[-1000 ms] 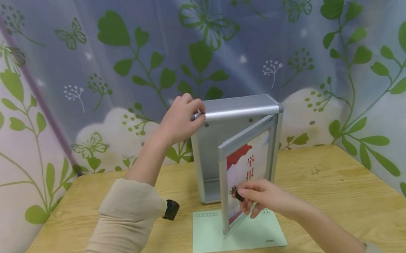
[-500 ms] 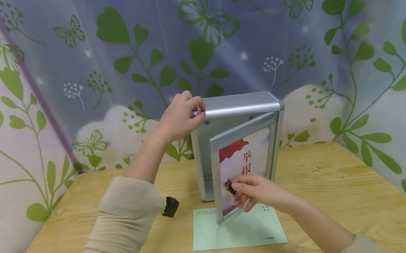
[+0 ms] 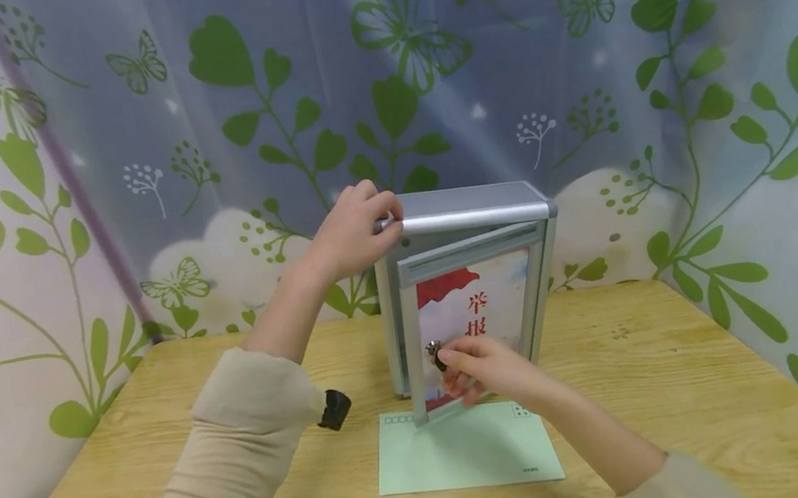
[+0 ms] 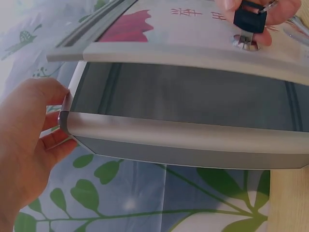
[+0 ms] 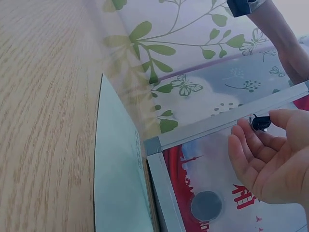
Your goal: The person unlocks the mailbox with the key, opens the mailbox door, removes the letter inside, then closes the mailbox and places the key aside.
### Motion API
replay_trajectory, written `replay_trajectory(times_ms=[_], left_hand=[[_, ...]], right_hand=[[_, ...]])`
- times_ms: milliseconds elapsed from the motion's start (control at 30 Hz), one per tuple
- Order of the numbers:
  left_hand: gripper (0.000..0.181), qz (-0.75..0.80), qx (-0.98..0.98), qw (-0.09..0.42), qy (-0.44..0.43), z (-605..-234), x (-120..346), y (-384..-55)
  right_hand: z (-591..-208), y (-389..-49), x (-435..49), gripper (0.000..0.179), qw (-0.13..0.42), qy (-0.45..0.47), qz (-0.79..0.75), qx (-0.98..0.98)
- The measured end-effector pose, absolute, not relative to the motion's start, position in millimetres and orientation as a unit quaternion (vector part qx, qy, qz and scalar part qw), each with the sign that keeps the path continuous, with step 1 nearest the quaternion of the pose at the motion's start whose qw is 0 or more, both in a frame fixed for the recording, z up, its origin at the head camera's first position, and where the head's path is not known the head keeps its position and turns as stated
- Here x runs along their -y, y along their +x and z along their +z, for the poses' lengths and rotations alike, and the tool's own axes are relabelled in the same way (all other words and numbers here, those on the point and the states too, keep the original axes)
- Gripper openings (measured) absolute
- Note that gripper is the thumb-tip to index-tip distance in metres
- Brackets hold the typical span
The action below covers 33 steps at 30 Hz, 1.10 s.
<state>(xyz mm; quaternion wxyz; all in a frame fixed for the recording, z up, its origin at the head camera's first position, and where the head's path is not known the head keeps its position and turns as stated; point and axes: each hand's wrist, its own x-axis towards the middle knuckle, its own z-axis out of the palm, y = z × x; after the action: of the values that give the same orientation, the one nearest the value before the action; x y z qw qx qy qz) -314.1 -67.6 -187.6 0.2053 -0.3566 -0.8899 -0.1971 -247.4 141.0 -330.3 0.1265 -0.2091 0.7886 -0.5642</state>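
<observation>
A silver-framed suggestion box point(image 3: 468, 202) stands upright on the table, its hinged door point(image 3: 498, 279) partly open and swung out on the left. My left hand point(image 3: 356, 233) grips the box's top left corner; in the left wrist view the thumb is on the front edge and the fingers are on the side. With thumb and fingers, my right hand point(image 3: 490, 370) pinches a black-headed key point(image 4: 249, 20) that sits in the door's lock point(image 4: 246, 43). The door's panel shows red lettering and a red banner. Through the gap, the box's grey inside point(image 4: 193, 92) shows.
A pale green envelope point(image 3: 475, 458) lies flat in front of the box, below the door's lower edge. Something black point(image 3: 334, 409) shows beside the left sleeve point(image 3: 255, 413). The wooden table point(image 3: 647, 352) meets a leaf-patterned curtain point(image 3: 246, 135) behind.
My right hand has moved left with the key, swinging the door further toward the box, so the gap is narrower. The left hand stays on the corner.
</observation>
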Motion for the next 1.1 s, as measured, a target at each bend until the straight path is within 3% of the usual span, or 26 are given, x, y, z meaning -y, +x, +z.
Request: replay_trajectory(times_ms=[300,533,800,1100], left_hand=[[0.014,-0.205,0.888,0.207,-0.356,-188,69,-311],[0.03,-0.205,0.889,0.202,-0.357,-190,69,-312],[0.02,-0.211,0.882,0.21,-0.364,-192,69,-313],[0.015,-0.206,0.881,0.217,-0.366,-191,69,-313]], right_hand=[[-330,-259,-125,0.033,0.085,-0.192,-0.542,-0.814],[-333,-266,-117,0.035,0.086,-0.147,-0.571,-0.803],[-337,-270,-115,0.047,0.124,-0.121,-0.633,-0.754],[-341,-276,-109,0.049,0.135,-0.092,-0.691,-0.704]])
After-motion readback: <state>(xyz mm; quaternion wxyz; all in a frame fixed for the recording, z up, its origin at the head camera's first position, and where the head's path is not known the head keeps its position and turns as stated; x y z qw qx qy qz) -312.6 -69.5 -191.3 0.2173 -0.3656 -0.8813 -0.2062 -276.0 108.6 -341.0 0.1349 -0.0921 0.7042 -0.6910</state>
